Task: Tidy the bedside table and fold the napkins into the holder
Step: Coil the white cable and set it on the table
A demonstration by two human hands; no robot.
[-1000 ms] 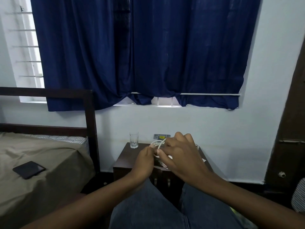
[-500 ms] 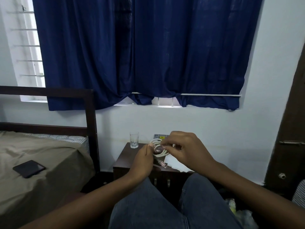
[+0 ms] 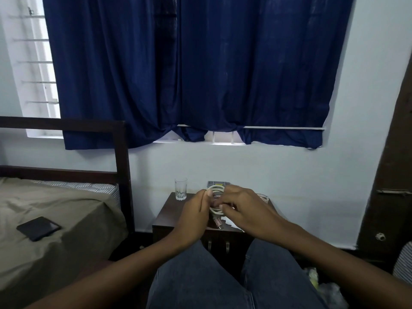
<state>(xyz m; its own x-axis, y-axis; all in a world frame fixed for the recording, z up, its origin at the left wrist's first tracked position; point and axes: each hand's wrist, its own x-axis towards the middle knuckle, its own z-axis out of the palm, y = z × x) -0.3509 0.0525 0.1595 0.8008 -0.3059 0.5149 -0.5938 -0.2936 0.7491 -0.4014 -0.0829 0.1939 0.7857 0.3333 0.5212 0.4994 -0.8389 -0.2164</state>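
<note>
Over the bedside table (image 3: pixel 170 208), the left hand (image 3: pixel 194 217) and right hand (image 3: pixel 247 210) both curl their fingers round a coil of white cable (image 3: pixel 215 211), held just above the middle of the tabletop. If either grip eases too soon, the loops would likely spring apart and sprawl over the table. The glass (image 3: pixel 180 188) stands near the left hand, so a sideways swing could topple it, and the dangling plug (image 3: pixel 219 225) might snag the front edge.
</note>
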